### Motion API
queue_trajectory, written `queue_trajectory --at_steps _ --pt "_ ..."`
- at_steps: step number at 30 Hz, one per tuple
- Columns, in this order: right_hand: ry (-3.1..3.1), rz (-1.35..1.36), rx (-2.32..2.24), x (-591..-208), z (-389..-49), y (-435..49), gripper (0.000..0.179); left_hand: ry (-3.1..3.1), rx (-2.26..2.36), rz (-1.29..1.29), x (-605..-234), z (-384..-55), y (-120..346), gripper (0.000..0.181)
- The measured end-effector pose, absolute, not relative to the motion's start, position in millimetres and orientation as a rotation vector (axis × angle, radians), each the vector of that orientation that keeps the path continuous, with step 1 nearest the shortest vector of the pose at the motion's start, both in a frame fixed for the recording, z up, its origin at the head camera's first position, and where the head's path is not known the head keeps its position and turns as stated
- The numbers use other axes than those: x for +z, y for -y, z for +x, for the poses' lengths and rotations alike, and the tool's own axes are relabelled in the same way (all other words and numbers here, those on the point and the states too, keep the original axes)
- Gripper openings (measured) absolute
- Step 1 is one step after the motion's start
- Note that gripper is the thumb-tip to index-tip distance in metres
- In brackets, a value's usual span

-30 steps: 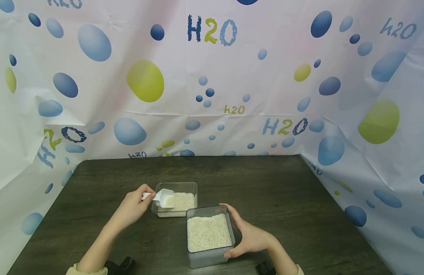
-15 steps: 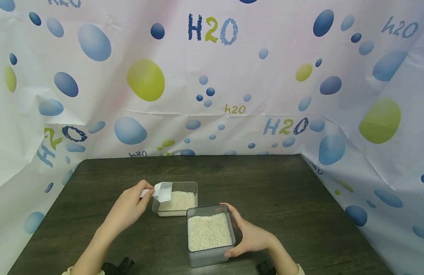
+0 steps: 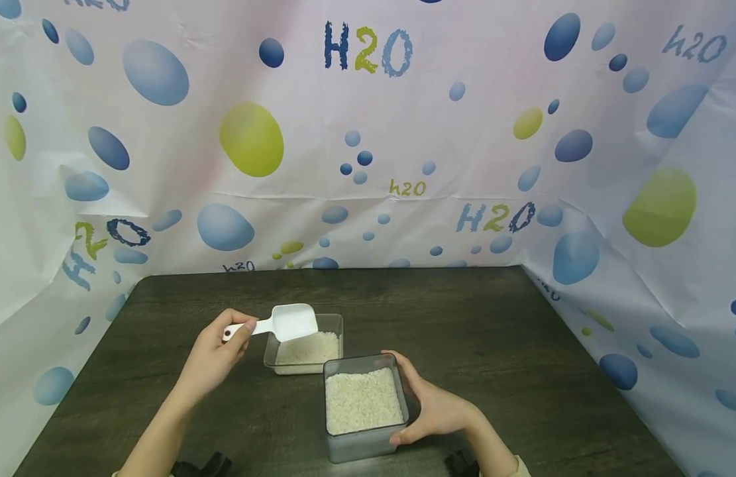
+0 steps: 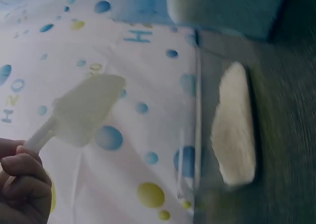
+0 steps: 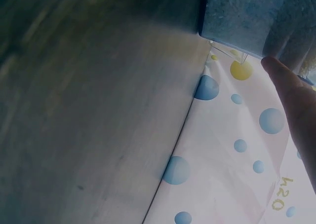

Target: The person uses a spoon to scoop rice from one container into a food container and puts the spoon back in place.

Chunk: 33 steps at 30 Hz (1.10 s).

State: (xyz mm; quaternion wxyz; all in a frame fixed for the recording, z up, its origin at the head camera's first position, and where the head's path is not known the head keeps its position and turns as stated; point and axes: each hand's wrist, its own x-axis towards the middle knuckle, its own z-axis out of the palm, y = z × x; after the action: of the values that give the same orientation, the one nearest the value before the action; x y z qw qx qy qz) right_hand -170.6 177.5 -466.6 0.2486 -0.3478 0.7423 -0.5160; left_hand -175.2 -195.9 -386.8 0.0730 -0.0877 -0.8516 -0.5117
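Note:
My left hand (image 3: 211, 348) pinches a white plastic scoop (image 3: 294, 322) by its handle, above a shallow clear container (image 3: 334, 322) partly filled with rice (image 3: 316, 347). No grains show on the scoop's face in the head view. The left wrist view has the scoop (image 4: 86, 108) raised, with the rice (image 4: 236, 130) beyond it. My right hand (image 3: 432, 409) grips the right side of a deeper grey see-through container (image 3: 360, 450), thumb at the front and fingers toward the back. Rice (image 3: 363, 401) nearly fills it. The right wrist view shows a finger (image 5: 294, 98) against this container (image 5: 239, 21).
Both containers stand on a dark wood-grain table (image 3: 463, 324), the shallow one just behind and left of the deep one. A white sheet (image 3: 368, 119) with blue and green dots hangs behind the table and along its sides.
My left hand has lifted the scoop up out of the shallow container and drawn slightly left, turning it; the rice that showed in the scoop is gone from view. The right hand stays put.

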Motion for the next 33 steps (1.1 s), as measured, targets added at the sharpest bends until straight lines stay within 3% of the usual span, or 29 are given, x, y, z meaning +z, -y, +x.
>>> queue_trajectory --at_steps 7,13,21,33 --pt "-2.005 -0.941 -1.420 -467.7 -170.9 -177.2 0.111 2.466 -1.776 -0.410 -370.8 -163.9 187.7 0.019" --pt "-1.996 -0.936 -1.427 -467.0 -170.5 -177.4 0.111 2.543 -1.486 -0.673 -356.9 -154.3 172.3 0.005" --pt "-1.995 -0.954 -1.439 -467.7 -171.2 -177.3 0.111 2.542 -1.326 -1.099 -356.9 -154.2 153.5 0.006" --pt "-1.996 -0.945 -1.437 -467.4 -170.6 -177.0 0.111 2.653 -0.927 -1.205 -365.4 -149.6 129.4 0.003"
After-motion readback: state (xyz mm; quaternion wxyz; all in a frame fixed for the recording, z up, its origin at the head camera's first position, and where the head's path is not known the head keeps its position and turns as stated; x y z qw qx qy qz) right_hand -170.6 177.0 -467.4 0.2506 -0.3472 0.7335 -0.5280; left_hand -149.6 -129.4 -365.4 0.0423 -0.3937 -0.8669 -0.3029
